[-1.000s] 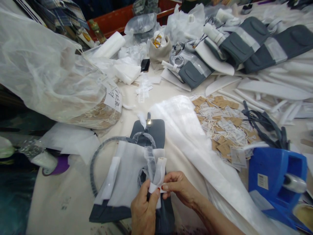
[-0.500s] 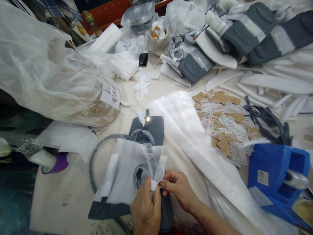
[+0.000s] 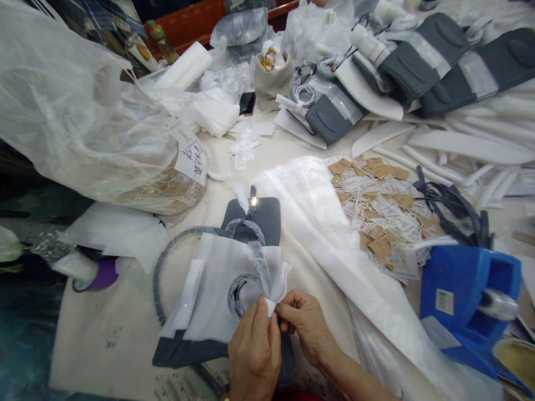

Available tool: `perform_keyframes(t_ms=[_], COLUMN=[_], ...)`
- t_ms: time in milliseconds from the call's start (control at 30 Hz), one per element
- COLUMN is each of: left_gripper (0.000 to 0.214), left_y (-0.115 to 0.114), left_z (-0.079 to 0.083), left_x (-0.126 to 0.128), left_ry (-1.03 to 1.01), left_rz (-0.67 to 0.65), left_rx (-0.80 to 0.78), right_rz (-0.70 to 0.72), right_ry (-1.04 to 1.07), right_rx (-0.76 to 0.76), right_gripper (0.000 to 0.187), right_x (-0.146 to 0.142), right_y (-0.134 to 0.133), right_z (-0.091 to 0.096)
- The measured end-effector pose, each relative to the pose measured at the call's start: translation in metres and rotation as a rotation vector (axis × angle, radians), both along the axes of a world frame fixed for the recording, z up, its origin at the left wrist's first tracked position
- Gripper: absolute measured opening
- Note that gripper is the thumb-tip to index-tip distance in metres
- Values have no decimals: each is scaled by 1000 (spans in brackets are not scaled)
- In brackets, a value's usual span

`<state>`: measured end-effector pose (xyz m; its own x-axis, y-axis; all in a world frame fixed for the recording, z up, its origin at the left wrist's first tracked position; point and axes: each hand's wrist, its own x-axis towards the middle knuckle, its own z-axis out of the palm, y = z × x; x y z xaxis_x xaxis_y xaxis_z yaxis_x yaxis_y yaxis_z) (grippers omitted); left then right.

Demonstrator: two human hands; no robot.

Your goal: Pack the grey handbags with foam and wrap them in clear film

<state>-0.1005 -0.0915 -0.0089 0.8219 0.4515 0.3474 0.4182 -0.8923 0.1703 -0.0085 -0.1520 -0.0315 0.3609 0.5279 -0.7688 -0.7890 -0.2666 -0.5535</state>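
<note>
A dark grey-blue handbag [image 3: 188,352] lies on the table before me, its body covered by a white foam sheet [image 3: 213,262]. A coiled strap in clear film [image 3: 238,298] rests on that sheet. My left hand [image 3: 256,348] pinches a white foam strip [image 3: 271,305] folded around a plastic-wrapped strap [image 3: 259,262]. From the right, my right hand [image 3: 305,323] grips the same strip's edge with thumb and forefinger, its other fingers curled. A wrapped handle [image 3: 156,278] arches out at the bag's left. The flap with a gold clasp [image 3: 253,201] lies beyond the sheet.
A long white foam sheet [image 3: 309,223] runs down the right side. Past it lie brown tags [image 3: 380,239], dark straps [image 3: 460,214] and a blue tape dispenser [image 3: 455,289]. A large plastic bag [image 3: 104,139] stands left; wrapped dark bags [image 3: 334,114] are piled at the back.
Both hands have shifted slightly up and right with the foam strip, which now leans more to the right. The wrapped strap's lower end moved with them. The view has shifted a little.
</note>
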Motion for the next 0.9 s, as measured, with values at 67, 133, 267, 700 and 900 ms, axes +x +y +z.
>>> perform_keyframes(t_ms=[67, 133, 267, 700, 900], left_gripper=[20, 20, 20, 26, 18], left_y=[0, 1, 3, 6, 11], left_z=[0, 0, 1, 8, 7], left_x=[-1, -2, -1, -5, -2], left_ry=[-2, 2, -11, -6, -26], left_rz=[-21, -49, -74, -108, -67], left_rx=[-3, 4, 14, -131, -123], right_rz=[-23, -53, -67, -126, -102], right_ry=[-41, -112, -192, 184, 150], right_rx=[-17, -42, -18, 295, 303], right_gripper=[14, 14, 11, 22, 26], right_x=[-3, -8, -10, -1, -5], right_y=[1, 2, -2, -12, -6], right_z=[1, 4, 11, -9, -13])
